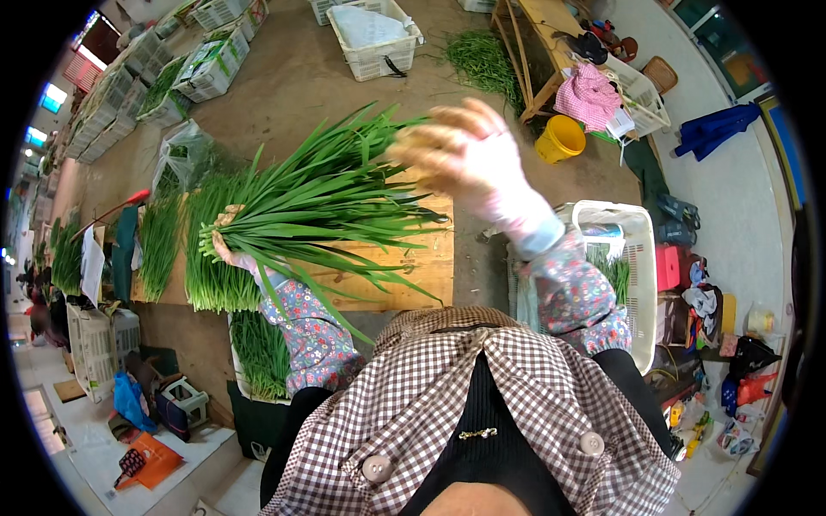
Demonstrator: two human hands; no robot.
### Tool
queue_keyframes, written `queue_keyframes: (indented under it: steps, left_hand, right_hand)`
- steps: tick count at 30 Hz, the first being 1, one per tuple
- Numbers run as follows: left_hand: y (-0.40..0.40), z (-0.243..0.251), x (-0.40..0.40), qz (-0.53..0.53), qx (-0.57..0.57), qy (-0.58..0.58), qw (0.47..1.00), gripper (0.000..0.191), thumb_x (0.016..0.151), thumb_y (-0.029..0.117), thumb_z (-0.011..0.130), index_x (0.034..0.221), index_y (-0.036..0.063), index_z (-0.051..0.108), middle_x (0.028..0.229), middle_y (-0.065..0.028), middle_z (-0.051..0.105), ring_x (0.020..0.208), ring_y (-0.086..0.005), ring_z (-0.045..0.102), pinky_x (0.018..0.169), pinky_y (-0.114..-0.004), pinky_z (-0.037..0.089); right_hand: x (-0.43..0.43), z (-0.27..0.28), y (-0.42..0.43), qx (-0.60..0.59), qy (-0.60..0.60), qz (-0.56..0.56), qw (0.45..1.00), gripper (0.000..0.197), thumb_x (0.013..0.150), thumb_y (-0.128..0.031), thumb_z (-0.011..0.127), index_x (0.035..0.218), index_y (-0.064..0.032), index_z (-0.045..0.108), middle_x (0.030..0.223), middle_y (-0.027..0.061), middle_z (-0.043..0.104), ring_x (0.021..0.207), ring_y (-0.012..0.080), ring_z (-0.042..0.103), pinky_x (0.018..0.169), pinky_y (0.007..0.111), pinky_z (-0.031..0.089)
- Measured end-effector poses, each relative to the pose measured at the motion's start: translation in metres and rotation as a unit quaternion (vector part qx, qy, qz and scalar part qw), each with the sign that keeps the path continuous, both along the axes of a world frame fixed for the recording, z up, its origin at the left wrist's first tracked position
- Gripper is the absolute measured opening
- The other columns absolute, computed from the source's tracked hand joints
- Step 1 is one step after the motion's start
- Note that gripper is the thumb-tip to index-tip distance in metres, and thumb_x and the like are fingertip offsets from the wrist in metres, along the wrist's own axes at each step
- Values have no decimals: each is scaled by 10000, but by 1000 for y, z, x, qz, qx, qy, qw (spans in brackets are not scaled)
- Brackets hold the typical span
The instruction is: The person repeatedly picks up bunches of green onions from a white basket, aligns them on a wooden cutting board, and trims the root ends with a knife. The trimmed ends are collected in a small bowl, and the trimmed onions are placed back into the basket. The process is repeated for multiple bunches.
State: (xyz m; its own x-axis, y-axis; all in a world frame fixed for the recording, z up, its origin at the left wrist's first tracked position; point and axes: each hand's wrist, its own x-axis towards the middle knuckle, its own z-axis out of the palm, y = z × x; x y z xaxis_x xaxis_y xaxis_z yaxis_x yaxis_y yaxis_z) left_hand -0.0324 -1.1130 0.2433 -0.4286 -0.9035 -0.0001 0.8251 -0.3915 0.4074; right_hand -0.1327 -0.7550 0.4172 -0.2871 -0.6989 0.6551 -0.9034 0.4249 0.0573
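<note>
My left hand (pixel 227 233), in what looks like a glove, grips a bundle of long, flat green leaves, apparently garlic chives (pixel 329 184), around its pale stem ends. The leaves fan out to the right over a wooden table (pixel 423 261), some tips drooping past its near edge. Blurred by motion, my right hand (pixel 452 148) is raised by the upper leaf tips with its fingers apart and nothing visible in it. Whether it touches the leaves is unclear. More cut chives (pixel 222 280) lie in a thick row on the table, left of and partly under the bundle.
On my right stands a white plastic basket (pixel 642 284) with greens inside; another crate of greens (pixel 261 355) sits below the table's near edge. A yellow bucket (pixel 560 138) and a pile of loose leaves (pixel 481 58) are by a wooden bench (pixel 548 32). Stacked crates (pixel 106 106) line the left.
</note>
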Motion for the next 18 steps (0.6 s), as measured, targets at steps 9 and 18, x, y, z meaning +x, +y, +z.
queue_keyframes:
  steps: [9,18]
  left_hand:
    - [-8,3,-11,-85,-86,160,980,343,873,249,511,1116,16,573,990,-61,621,1036,-227,550,1007,-404,406]
    - [3,16,-13,-143,-42,242,959,469,836,183,615,1250,-6,501,929,-16,613,898,-168,571,939,-362,425]
  right_hand:
    - [-46,-59,60,-485,-478,-150,717,232,916,-288,640,877,-69,704,878,20,703,740,120,628,719,280,509]
    - [-39,-50,75,-311,-558,-15,769,243,923,-129,622,1132,-12,665,1026,59,706,929,87,636,840,222,486]
